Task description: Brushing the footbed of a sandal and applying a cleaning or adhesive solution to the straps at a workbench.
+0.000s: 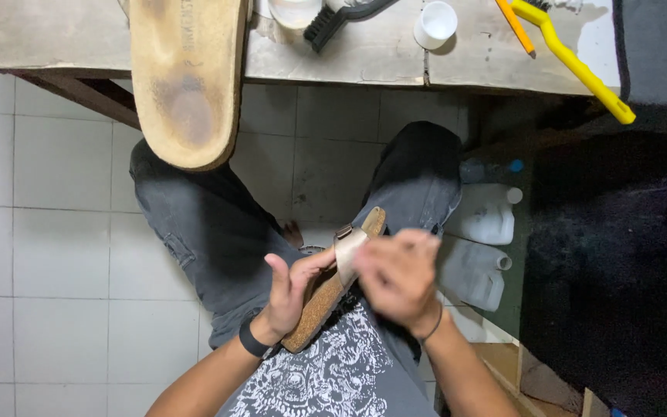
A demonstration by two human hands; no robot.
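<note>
A cork-soled sandal with a tan strap and buckle lies tilted over my lap. My left hand grips its lower side, thumb raised. My right hand is blurred and rests over the strap near the sandal's upper end; its fingers are curled, and whether they hold anything small is not visible. A second sandal, footbed up and stained dark at the heel, hangs over the edge of the worn table.
On the table lie a black brush, a white cup, an orange pencil and a yellow-handled brush. Translucent plastic jugs stand on the floor at right beside dark cloth. White floor tiles spread at left.
</note>
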